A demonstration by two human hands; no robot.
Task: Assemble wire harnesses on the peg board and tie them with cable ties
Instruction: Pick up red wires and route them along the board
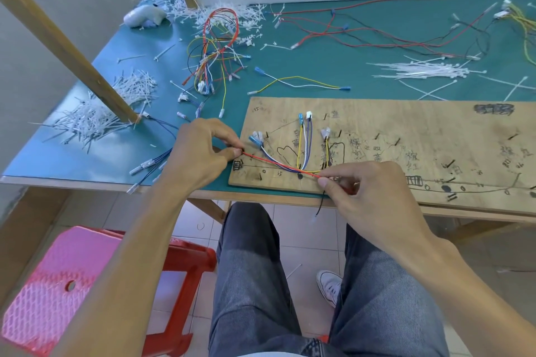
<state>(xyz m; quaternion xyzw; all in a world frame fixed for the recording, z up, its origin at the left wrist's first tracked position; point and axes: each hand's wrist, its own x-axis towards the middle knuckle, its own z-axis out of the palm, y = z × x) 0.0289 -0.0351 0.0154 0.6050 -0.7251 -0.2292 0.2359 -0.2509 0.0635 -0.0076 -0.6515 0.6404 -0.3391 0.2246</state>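
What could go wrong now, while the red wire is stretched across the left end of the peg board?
1. The red wire, pinched taut between the left hand and the right hand, crosses the laid wires; pulling it could drag them off their pegs.
2. The black wire hangs over the near edge of the peg board by the right hand; it might snag or slide to the floor.

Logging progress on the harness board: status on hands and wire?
Left hand pinches red wire at peg board's left edge. Right hand pinches it near front edge, wire taut between. Routed wires cross under it; nothing blocking.
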